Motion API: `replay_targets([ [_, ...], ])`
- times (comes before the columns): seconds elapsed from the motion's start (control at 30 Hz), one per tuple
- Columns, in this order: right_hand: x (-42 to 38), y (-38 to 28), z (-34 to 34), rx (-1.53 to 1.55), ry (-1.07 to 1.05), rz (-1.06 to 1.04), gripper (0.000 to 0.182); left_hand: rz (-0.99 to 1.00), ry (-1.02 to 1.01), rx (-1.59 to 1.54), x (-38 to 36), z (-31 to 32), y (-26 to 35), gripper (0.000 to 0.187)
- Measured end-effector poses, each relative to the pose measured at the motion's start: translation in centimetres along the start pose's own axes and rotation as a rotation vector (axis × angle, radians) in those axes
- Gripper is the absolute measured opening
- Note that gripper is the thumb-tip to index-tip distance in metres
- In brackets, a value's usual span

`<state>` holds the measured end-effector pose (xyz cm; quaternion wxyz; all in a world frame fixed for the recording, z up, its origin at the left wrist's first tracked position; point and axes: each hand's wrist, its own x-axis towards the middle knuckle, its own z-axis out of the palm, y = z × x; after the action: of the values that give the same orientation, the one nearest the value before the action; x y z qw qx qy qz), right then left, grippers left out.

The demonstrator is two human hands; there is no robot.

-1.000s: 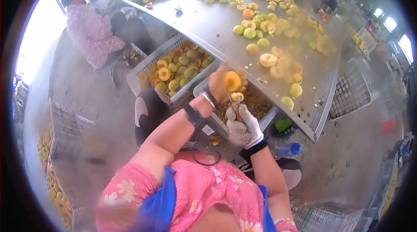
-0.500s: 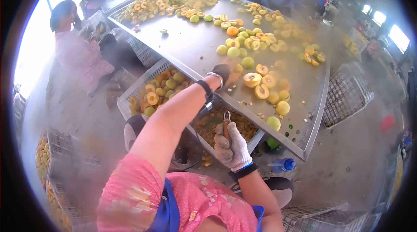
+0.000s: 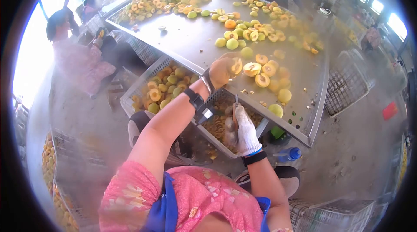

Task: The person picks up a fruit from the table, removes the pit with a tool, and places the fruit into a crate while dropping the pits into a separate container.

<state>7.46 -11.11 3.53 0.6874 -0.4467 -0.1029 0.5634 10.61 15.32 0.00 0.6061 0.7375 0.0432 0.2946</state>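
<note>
My left hand (image 3: 223,72), in a brownish glove, reaches over the near edge of the metal table and is closed on a halved yellow stone fruit (image 3: 236,66). Below that edge, my right hand (image 3: 244,132) wears a white knit glove. Its fingers wrap the wooden handle of a pitting tool (image 3: 236,112), whose narrow metal tip points up. Close to my left hand, a cut fruit half (image 3: 252,69) lies face up on the tabletop among other halves and whole yellow-green fruits. Under my right hand is a crate of flat yellow scraps (image 3: 213,125).
The metal table (image 3: 173,43) carries a large fruit heap (image 3: 160,4) at its far left. A white crate of fruit (image 3: 163,86) stands left of my arm. A blue bottle (image 3: 290,154) is on the floor at right. A person in pink (image 3: 82,58) sits at left.
My left hand has drawn back slightly toward me, and a fruit half now shows in its fingers. My right hand, with the tool, has moved up and right and turned.
</note>
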Motion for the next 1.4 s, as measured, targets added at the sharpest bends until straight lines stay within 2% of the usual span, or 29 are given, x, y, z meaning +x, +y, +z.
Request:
replay_targets([
  [0.07,0.7,0.3,0.4,-0.101,0.046,-0.145,0.03,0.073,0.045,0.074,-2.7,0.7,1.7,0.04],
  [0.1,0.5,0.1,0.7,-0.109,0.089,-0.123,0.027,0.108,0.069,0.112,-4.1,1.0,2.5,0.042],
  [0.13,1.2,0.9,0.3,-0.25,0.108,-0.268,0.026,0.067,0.12,0.066,-5.1,1.4,3.0,0.041],
  [0.2,2.6,2.1,-0.8,-0.408,0.121,-0.419,0.028,0.074,0.185,0.057,-7.4,2.6,4.7,0.036],
  [0.23,2.9,2.4,-1.2,-0.424,0.116,-0.423,0.031,0.078,0.218,0.052,-8.6,3.2,5.5,0.034],
  [0.3,2.9,2.3,-1.1,-0.488,0.119,-0.414,0.035,0.204,0.241,0.379,-10.5,4.1,7.8,0.033],
  [0.33,2.6,1.8,-0.8,-0.535,0.127,-0.402,0.035,0.216,0.25,0.443,-11.1,4.6,8.6,0.035],
  [0.43,2.1,1.3,-0.6,-0.717,0.167,-0.459,0.037,0.129,0.221,0.262,-12.0,5.2,7.5,0.034],
  [0.5,2.6,1.6,-1.2,-0.751,0.197,-0.419,0.039,-0.079,0.264,-0.287,-11.7,5.8,6.1,0.039],
  [0.7,2.4,1.9,-1.2,-0.924,0.241,-0.588,0.04,-0.226,0.287,-0.762,-12.1,6.9,8.1,0.036],
  [0.77,2.4,2.1,-1.5,-0.926,0.213,-0.548,0.039,-0.274,0.318,-0.828,-11.8,6.9,8.1,0.034],
  [0.87,1.9,2.1,-1.2,-0.925,0.173,-0.53,0.048,-0.21,0.361,-0.573,-12.1,7.2,7.5,0.032],
  [0.97,2.1,2.4,-1.5,-0.905,0.131,-0.555,0.052,-0.162,0.446,-0.461,-12.1,7.8,8.2,0.037],
  [1.07,1.7,2.3,-1.0,-0.931,0.13,-0.475,0.045,-0.297,0.382,-0.649,-12.1,7.4,9.6,0.045],
  [1.17,1.2,2.1,-0.4,-0.981,0.154,-0.393,0.042,-0.399,0.34,-0.623,-11.9,6.7,10.2,0.048],
  [1.27,2.1,3.3,-1.5,-0.897,0.086,-0.385,0.043,-0.236,0.411,-0.416,-12.0,7.3,8.9,0.049],
  [1.37,1.2,3.4,-1.1,-0.869,0.011,-0.498,0.042,-0.272,0.341,-0.349,-12.0,6.4,10.8,0.053],
  [1.4,0.8,3.1,-0.8,-0.775,-0.019,-0.387,0.042,-0.323,0.225,-0.394,-11.9,5.9,12.3,0.061],
])
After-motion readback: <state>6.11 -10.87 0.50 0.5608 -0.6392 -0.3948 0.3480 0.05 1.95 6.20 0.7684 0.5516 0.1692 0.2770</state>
